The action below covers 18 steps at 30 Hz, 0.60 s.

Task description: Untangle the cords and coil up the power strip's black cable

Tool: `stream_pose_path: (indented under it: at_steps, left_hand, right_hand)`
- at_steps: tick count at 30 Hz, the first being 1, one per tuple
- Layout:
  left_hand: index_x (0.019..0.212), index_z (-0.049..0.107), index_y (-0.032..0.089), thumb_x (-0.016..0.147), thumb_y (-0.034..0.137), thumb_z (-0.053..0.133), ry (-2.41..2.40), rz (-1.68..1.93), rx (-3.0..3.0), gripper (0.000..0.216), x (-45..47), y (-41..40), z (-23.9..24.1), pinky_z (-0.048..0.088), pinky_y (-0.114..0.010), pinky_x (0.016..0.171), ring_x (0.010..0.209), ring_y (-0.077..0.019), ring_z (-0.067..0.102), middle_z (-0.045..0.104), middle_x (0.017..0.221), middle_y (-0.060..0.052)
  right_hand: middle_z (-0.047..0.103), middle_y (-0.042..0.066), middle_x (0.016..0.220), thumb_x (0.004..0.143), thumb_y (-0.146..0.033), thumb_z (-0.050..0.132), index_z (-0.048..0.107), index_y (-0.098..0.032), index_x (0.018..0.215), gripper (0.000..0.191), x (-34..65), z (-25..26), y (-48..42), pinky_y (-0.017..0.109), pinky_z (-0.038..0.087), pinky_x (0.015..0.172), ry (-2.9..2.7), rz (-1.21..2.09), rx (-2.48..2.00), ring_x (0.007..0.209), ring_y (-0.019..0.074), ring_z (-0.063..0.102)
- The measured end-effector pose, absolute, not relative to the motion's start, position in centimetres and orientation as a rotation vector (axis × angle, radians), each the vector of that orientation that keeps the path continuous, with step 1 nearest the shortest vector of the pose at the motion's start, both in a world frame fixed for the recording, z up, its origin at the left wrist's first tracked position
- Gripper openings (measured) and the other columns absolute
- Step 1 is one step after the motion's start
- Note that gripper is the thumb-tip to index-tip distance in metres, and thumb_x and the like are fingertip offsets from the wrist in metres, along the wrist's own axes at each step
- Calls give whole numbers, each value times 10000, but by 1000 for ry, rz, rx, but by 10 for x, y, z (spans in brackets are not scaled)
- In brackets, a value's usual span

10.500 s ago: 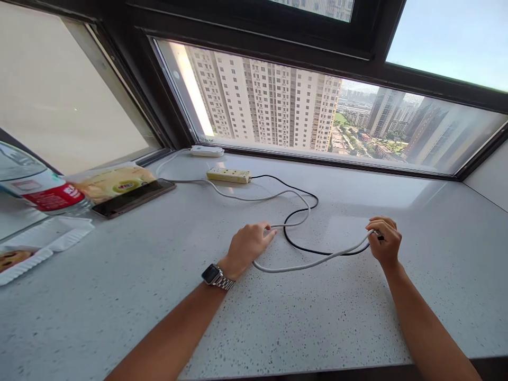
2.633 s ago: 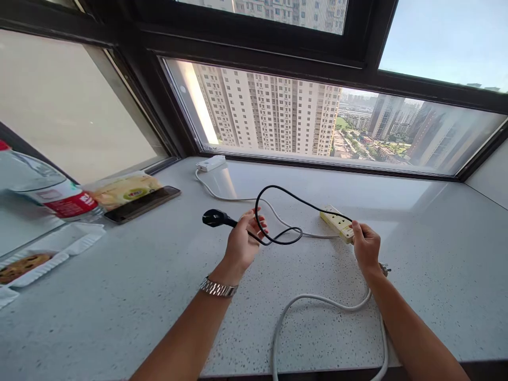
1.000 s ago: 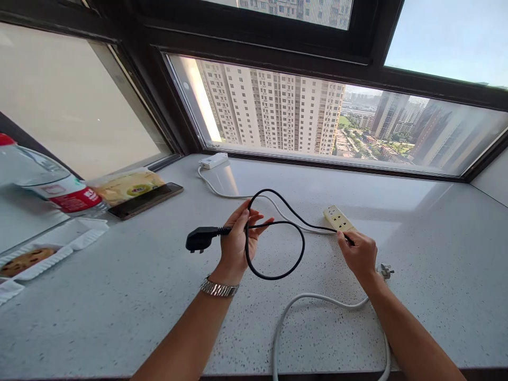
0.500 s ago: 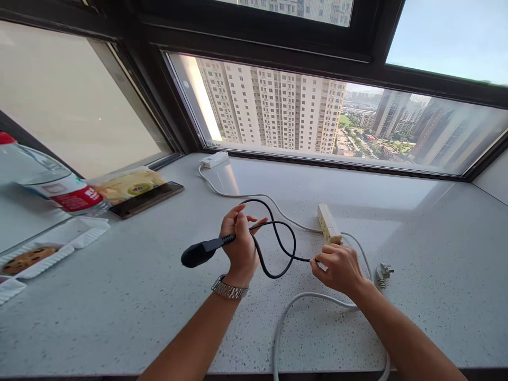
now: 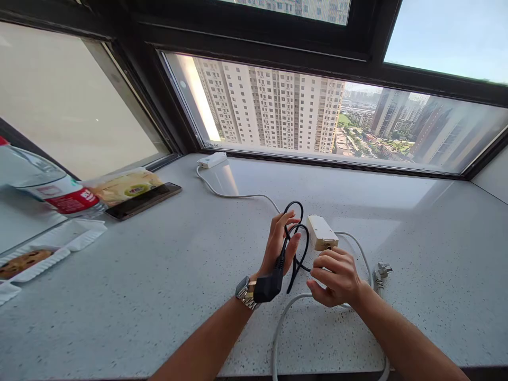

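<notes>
A black power cord hangs in loops from my left hand, whose thumb and fingers close around it. Its bulky black plug dangles over my left wrist, by the watch. My right hand is curled, and the cord runs in behind its fingers; the exact grip is hidden. Just beyond the right knuckles lies a white power strip, its face with small screws turned up. Whether the right fingers touch it, I cannot tell.
A grey cable loops toward the front edge, and its plug lies at right. Near the window sits a small white box. At left are a phone, a yellow packet, a bottle and a cookie tray.
My left hand has moved right, close to my right hand, bringing the plug and drawing the cord loops tighter. The power strip has rolled over and shifted slightly left.
</notes>
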<state>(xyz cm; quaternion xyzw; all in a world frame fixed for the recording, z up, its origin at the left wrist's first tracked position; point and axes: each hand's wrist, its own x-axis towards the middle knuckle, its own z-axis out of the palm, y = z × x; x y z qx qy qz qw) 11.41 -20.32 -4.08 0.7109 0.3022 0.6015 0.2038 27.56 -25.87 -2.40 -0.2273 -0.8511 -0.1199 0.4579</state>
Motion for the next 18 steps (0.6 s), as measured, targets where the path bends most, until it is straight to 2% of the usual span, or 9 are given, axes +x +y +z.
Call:
stream_pose_path:
  at_steps: [4,7,11,14,18]
  left_hand:
    - [1411,252,269,918,368,466,733,1472,2026,547,121,-210,-49,513,-404,923,1192,-247,484,387,1343,-144]
    - [1428,219,281,916,318,471,703,1311,2185,571,124,-216,-49,465,-439,986,1258,-262,422,395,1378,-126]
    - [1426,233,263,908,288,473,761,1159,2386,572,126,-221,-43,444,-456,987,1210,-262,458,459,1322,-126]
    - [1430,239,235,854,274,539,773,1100,2482,651,127,-222,-42,432,-466,981,1187,-275,460,486,1291,-135]
    - [1465,125,219,763,178,561,750,1006,2541,828,131,-219,-49,412,-484,983,1199,-283,432,464,1307,-144]
  right_hand:
    - [582,43,713,804,-208,513,538,-193,729,80,275,-27,-256,293,419,581,-2032,-219,-545,630,148,512]
    - [549,56,757,832,-224,489,544,-198,781,80,276,-29,-254,312,459,618,-1950,-132,-535,672,162,509]
    - [486,40,726,890,-407,477,540,-201,826,224,278,-28,-255,316,457,587,-1853,-7,-580,644,168,485]
    - [521,56,775,863,-520,509,516,-200,867,320,278,-28,-256,322,470,609,-1853,98,-675,700,187,523]
    - [571,45,790,814,-433,602,496,-207,874,257,274,-35,-255,314,486,646,-1818,291,-907,715,181,557]
